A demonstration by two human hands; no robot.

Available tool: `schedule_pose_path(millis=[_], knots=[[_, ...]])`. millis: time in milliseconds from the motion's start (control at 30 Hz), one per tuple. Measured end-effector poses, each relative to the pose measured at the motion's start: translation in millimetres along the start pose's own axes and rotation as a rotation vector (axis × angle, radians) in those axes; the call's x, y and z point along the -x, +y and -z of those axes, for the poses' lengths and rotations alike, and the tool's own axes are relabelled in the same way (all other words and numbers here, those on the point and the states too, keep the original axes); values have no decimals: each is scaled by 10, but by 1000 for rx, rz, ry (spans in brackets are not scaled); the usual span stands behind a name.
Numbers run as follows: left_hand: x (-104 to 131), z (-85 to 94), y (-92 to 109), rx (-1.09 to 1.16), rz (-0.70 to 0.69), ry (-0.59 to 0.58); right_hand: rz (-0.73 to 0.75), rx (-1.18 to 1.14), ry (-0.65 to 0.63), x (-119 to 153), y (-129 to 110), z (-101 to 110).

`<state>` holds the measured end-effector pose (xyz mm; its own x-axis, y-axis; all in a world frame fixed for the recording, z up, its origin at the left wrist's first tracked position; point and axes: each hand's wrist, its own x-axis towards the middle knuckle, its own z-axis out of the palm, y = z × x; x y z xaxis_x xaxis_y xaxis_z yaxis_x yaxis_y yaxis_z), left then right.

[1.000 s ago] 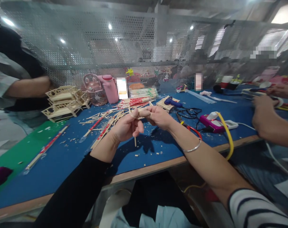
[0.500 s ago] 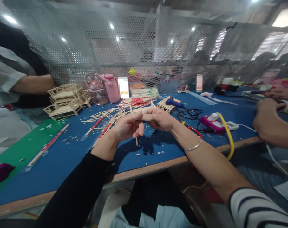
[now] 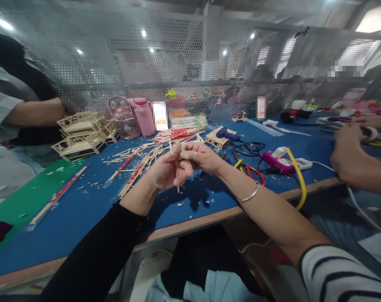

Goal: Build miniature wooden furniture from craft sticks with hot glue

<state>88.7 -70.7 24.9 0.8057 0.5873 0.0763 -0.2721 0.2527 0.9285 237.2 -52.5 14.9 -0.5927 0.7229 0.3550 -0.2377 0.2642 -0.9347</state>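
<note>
1. A thin, pale wooden stick [image 3: 178, 189] was held nearly upright above the blue tabletop [image 3: 115, 228]; its upper end was shown above the left thumb, its lower end beneath the curled fingers; its middle was hidden by the hand.
2. The stick was pinched by the thumb and forefinger of the left hand [image 3: 165, 171], the other fingers being loosely bent; the right hand [image 3: 204, 158] was brought against the left fingertips; whether anything was gripped by it could not be told, since its fingertips were covered.
3. Compared with one second earlier, the right hand had been moved closer to the left; less of the stick's lower end was left visible; more of the pliers [image 3: 238, 163] had been uncovered beside the right wrist.
4. Beyond the hands, a loose pile of sticks [image 3: 151, 158] was spread, partly blocked by the left hand; a small wooden frame [image 3: 213, 139] was topped by a blue tool [image 3: 228, 134]; a purple power strip [image 3: 281, 167] was placed farther right.
5. At the left rear, a tiered wooden model [image 3: 83, 136] was stood near a pink bottle [image 3: 144, 118].
</note>
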Motion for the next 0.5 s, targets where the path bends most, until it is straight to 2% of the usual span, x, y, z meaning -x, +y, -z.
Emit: schedule_pose_path(millis=[133, 233, 300, 367, 433, 500], knots=[[20, -14, 75, -40, 17, 34, 47, 11, 61, -4, 5, 33], [24, -17, 157, -127, -29, 118, 5, 20, 184, -48, 36, 77], [13, 42, 192, -225, -142, 312, -77, -21, 286, -85, 63, 121], [2, 176, 194, -372, -338, 613, -146, -84, 349, -115, 93, 174], [5, 365, 167, -631, -487, 915, -182, -90, 372, -134, 128, 222], [19, 557, 128, -1008, -567, 1086, -186, -12, 400, -144, 167, 252]])
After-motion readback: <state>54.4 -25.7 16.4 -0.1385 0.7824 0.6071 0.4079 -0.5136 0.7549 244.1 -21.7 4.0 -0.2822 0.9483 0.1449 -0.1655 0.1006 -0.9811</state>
